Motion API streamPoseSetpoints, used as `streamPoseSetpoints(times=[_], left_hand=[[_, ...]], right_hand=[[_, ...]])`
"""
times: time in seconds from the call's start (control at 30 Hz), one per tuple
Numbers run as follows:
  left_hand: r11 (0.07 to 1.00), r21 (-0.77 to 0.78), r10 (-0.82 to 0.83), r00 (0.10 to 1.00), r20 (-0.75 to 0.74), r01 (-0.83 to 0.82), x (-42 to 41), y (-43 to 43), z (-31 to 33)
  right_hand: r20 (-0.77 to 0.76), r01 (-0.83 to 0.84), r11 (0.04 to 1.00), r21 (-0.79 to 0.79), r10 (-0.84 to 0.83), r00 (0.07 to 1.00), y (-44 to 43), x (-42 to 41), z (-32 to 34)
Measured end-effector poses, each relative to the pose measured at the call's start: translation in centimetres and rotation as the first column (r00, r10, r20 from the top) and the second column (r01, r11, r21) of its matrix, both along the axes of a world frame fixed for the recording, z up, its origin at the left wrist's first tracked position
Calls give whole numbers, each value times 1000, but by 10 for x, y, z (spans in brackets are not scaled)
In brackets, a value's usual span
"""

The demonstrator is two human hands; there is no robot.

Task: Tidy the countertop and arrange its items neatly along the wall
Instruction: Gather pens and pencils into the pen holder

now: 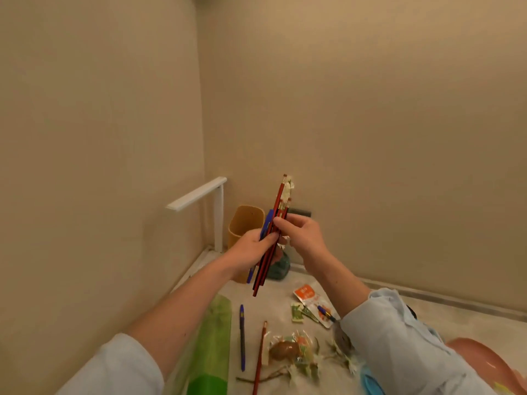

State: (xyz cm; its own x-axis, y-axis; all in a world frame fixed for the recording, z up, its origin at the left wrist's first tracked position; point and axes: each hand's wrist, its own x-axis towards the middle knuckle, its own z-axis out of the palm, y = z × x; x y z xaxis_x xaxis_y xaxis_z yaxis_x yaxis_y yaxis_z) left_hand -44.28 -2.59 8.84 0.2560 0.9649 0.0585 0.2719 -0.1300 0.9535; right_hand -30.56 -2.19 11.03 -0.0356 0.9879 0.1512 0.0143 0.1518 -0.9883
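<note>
Loose red pencil and blue pen lie nearest on the countertop, a bundle held above.
A green packet lies left of them. Farther off, the left hand grips a bundle of red pencils, nearly upright, and the right hand pinches it from the right. A yellow holder stands behind in the far corner, against the wall.

Countertop, pale marbled: yellow holder at 11 o'clock; green sheet at 8; blue pen, red pencil at 6; orange sachets centre; pink dish at 4
</note>
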Motion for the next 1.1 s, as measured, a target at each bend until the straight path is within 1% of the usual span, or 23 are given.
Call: streamPoseSetpoints(times=[0.1, 0.2, 0.27, 0.33, 0.47, 0.53, 0.7, 0.8, 0.87, 0.97, 1.1], left_hand=[[995, 98, 43, 996, -82, -35, -12, 25, 22], [978, 204, 82, 976, -200, -40, -24, 53, 36], [961, 270, 147, 935, -322, -58, -34, 72, 43], [954, 291, 189, 896, -402, -71, -42, 90, 47], [957, 277, 191, 911, -365, -89, -50, 120, 41], [958, 268, 196, 914, -356, -101, -52, 134, 30], [971, 218, 189, 874, -449, -98, -54, 152, -7], [976, 186, 191, 872, -450, -117, -55, 154, -26], [972, 177, 217, 874, -434, -154, -57, 154, -37], [962, 157, 268, 890, -369, -225, -58, 150, -45], [917, 221, 392, 849, -353, -331, -59, 137, -44]], right_hand=[[-28, -2, 997, 74, 4, 1000, 24, -15, 19], [24, 7, 990, 140, -11, 1000, 48, -28, 30], [53, 12, 986, 165, -21, 998, 63, -37, 36], [63, 20, 983, 182, -32, 998, 78, -43, 38], [43, 39, 979, 199, -48, 998, 107, -54, 31], [69, 50, 981, 189, -64, 996, 121, -58, 18], [163, 77, 987, 139, -100, 982, 141, -59, -23], [212, 89, 990, 109, -111, 971, 142, -60, -44], [263, 98, 985, 138, -132, 956, 142, -59, -53], [319, 106, 976, 191, -164, 934, 136, -58, -58], [323, 132, 968, 214, -197, 925, 120, -52, -57]])
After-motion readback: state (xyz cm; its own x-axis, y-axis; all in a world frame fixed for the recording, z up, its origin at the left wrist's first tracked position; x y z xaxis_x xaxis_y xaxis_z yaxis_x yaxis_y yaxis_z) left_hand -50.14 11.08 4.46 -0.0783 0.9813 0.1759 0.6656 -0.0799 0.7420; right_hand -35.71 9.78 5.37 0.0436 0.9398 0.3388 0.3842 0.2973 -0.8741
